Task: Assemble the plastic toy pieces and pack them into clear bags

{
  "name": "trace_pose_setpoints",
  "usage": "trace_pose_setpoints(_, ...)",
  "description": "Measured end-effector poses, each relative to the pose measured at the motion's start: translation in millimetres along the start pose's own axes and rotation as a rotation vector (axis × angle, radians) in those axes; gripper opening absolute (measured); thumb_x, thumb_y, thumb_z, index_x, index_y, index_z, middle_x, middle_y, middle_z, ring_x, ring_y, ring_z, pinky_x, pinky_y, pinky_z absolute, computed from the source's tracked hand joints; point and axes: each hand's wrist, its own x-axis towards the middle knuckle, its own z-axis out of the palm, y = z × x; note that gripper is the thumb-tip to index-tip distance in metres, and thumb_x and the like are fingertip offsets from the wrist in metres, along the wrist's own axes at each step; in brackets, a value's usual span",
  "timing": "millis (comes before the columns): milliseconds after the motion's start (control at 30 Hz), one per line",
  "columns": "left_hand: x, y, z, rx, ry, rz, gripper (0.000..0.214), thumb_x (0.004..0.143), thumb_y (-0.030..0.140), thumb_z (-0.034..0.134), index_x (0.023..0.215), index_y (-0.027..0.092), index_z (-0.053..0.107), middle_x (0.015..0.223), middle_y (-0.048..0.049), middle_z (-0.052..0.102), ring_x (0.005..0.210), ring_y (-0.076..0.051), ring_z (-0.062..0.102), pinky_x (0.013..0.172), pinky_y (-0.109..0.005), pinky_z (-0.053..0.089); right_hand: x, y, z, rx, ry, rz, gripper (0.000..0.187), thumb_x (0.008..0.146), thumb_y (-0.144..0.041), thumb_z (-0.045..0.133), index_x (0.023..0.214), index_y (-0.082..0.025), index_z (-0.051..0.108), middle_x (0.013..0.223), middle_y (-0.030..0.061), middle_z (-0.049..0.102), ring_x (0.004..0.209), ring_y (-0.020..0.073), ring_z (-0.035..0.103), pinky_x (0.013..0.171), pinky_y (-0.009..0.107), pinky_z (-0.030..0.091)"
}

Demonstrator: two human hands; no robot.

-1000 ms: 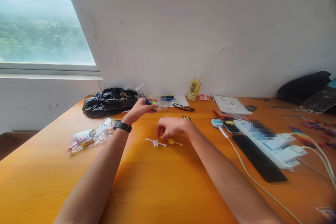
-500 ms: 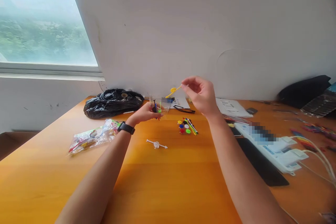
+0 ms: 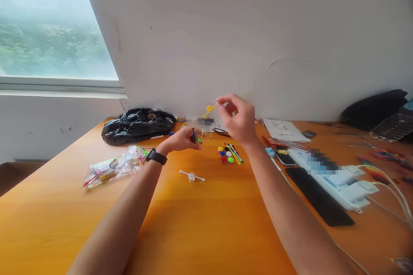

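My right hand (image 3: 238, 118) is closed in a pinch on one end of a yellow arrow spinner (image 3: 210, 109), a thin plastic arrow with a round disc at its middle, held up above the table. Lower and to the left, my left hand (image 3: 182, 139), with a dark band at the wrist, is closed around several coloured arrow spinners (image 3: 199, 137); black, blue and green parts stick out. Nearer me a white arrow spinner (image 3: 192, 176) lies on the table. Right of my left hand lie several coloured discs (image 3: 223, 154) beside a bundle of thin coloured arrows (image 3: 234, 153).
On the left are a clear bag of coloured parts (image 3: 114, 166) and a black plastic bag (image 3: 137, 126). To the right lie a white power strip (image 3: 335, 187) with plugs and cables, a black flat slab (image 3: 318, 195), a phone (image 3: 285, 157) and white paper (image 3: 285, 130).
My right hand has shifted left with the yellow spinner still in its pinch. The left hand has moved slightly, and the spinners in it are turned differently.
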Motion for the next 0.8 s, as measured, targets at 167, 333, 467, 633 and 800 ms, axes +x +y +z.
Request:
trace_pose_setpoints(167,0.0,0.6,-0.7,-0.008,0.002,0.011,0.046,0.069,0.026,0.092,0.110,0.014,0.074,0.080,-0.0013,0.072,0.082,-0.017,0.071,0.076,-0.028,0.054,0.7,-1.9,-1.8,-0.050,-0.076,-0.037,0.010,0.099,-0.024,0.059,0.097,-0.023,0.069,0.086,0.0013,0.071,0.064,0.0143,0.055,0.066,0.031,0.046)
trace_pose_setpoints(333,-1.8,8.3,-0.4,0.027,0.026,0.029,0.047,0.070,0.024,0.090,0.113,0.014,0.074,0.080,-0.0001,0.070,0.069,-0.011,0.061,0.067,-0.024,0.049,-1.5,-9.9,0.1,-0.089,-0.230,-0.086,0.014,0.099,-0.019,0.055,0.094,-0.022,0.068,0.085,0.0016,0.068,0.066,0.0143,0.053,0.066,0.030,0.041)
trace_pose_setpoints(467,-4.6,15.5,-0.5,0.043,0.057,0.031,0.040,0.072,0.025,0.088,0.107,0.014,0.074,0.074,0.0027,0.064,0.062,-0.008,0.052,0.059,-0.021,0.042,-1.1,-16.1,-4.1,-0.034,-0.318,-0.027,0.011,0.097,-0.021,0.058,0.092,-0.021,0.068,0.080,0.0007,0.067,0.063,0.0136,0.051,0.064,0.029,0.039)
trace_pose_setpoints(633,-6.3,19.9,-0.6,0.038,0.070,0.008,0.031,0.071,0.030,0.090,0.089,0.015,0.069,0.062,0.0069,0.052,0.057,-0.008,0.045,0.054,-0.021,0.033,0.1,-17.7,-11.3,0.068,-0.457,0.079,0.011,0.095,-0.025,0.061,0.089,-0.020,0.070,0.070,-0.0013,0.063,0.058,0.0120,0.049,0.058,0.028,0.035)
trace_pose_setpoints(800,-5.8,19.5,-0.7,0.018,0.070,0.021,0.038,0.070,0.032,0.091,0.098,0.015,0.072,0.065,0.0061,0.054,0.060,-0.009,0.047,0.055,-0.021,0.036,-0.1,-14.9,-11.1,-0.036,-0.469,0.064,0.010,0.090,-0.023,0.062,0.085,-0.020,0.070,0.069,-0.0013,0.063,0.058,0.0122,0.047,0.059,0.028,0.033)
